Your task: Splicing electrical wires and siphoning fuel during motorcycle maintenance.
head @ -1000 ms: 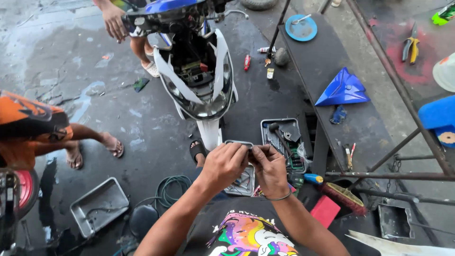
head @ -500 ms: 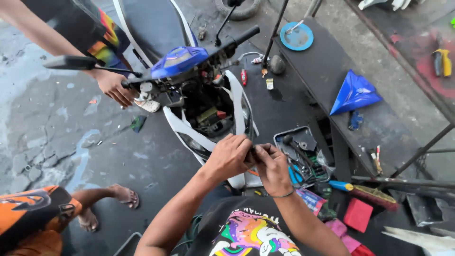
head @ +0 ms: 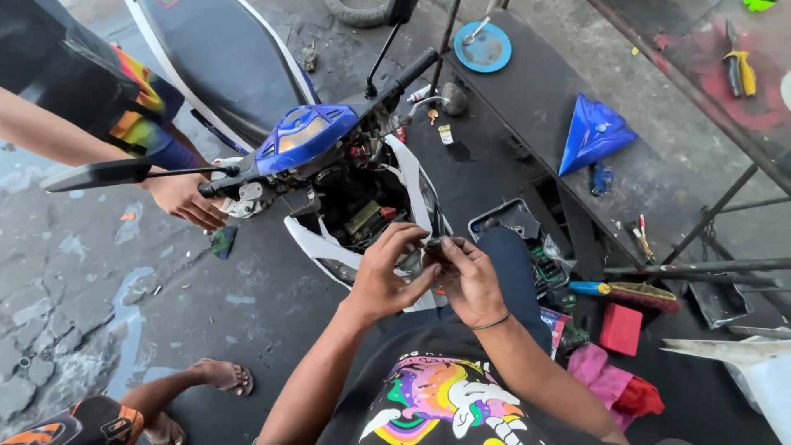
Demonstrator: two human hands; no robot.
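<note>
My left hand (head: 387, 272) and my right hand (head: 468, 278) meet in front of my chest, fingertips pinched together on a small dark part (head: 434, 245) that they mostly hide. Just beyond them stands a scooter (head: 346, 189) with its front panels off, wiring and inner parts exposed, a blue headlight cover (head: 306, 134) on top. Another person's hand (head: 188, 198) rests at the scooter's left handlebar beside a mirror (head: 97, 174).
A dark bench (head: 527, 107) at right carries a blue plastic fairing piece (head: 595, 132) and a blue dish (head: 483, 46). A tool tray (head: 527, 239), a brush (head: 626, 292), a red block (head: 620, 329) and rags lie by my right knee. A sandalled foot (head: 221, 375) is at lower left.
The view has swung down and closer, so the scooter's handlebar and headlight cover now fill the middle. My hands stay joined on the small part. The other person's hand reached the left handlebar.
</note>
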